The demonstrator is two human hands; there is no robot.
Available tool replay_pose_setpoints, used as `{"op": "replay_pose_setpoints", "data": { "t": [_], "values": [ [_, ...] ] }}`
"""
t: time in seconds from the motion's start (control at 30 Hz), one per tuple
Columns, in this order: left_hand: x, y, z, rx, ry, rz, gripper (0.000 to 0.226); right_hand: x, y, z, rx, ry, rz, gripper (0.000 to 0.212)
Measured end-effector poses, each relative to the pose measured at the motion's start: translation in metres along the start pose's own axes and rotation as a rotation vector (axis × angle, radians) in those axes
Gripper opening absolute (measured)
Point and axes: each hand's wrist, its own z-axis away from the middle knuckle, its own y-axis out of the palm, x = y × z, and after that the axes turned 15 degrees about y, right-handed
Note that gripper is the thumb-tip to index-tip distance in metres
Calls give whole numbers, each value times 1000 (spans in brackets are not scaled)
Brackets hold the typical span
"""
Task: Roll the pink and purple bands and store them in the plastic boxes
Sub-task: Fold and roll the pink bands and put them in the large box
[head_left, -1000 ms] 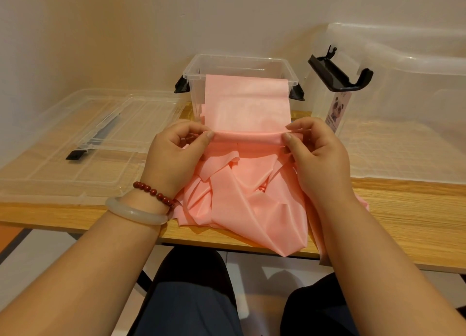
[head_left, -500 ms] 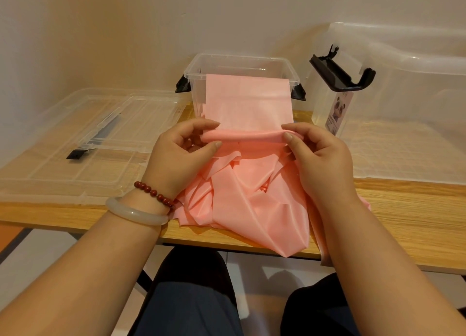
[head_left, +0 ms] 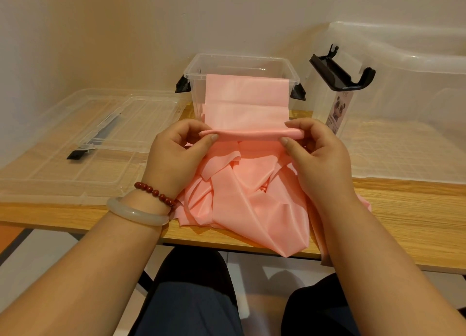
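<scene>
The long pink elastic band (head_left: 245, 101) drapes over the small clear plastic box (head_left: 239, 58) onto the wooden table (head_left: 403, 204) (the rest is heaped loosely). Left hand (head_left: 176, 154) and right hand (head_left: 320, 154) pinch the ends of its thin roll (head_left: 249, 134). Best to keep tension even and edges aligned.

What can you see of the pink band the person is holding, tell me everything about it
The pink band is a thin, smooth, salmon-pink sheet that looks like stretchy rubber. Its far stretch lies flat over the front rim of the small clear box. Nearer, it is wound into a thin roll, pinched at one end by the left hand and at the other by the right hand. Below, more pink material lies crumpled on the wooden table, spilling over its near edge.
</scene>
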Motion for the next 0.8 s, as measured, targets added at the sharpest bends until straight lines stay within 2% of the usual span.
{"op": "replay_pose_setpoints", "data": {
  "t": [0.23,0.33,0.4,0.53,0.8],
  "values": [
    [2,-2,0,-2,25,50,21,-1,2,-2,-74,-71,7,16],
    [0,-2,1,15,44,48,27,-1,1,-2,-71,-53,-4,13],
    [0,-3,1,30,38,49,30,-1,0,-1,-74,-10,-29,19],
    [-2,-2,1,14,17,37,25,1,-1,0,-103,28,-84,22],
    [-6,0,0,-38,-19,60,13,2,0,1,-102,27,-65,3]
  ]
}}
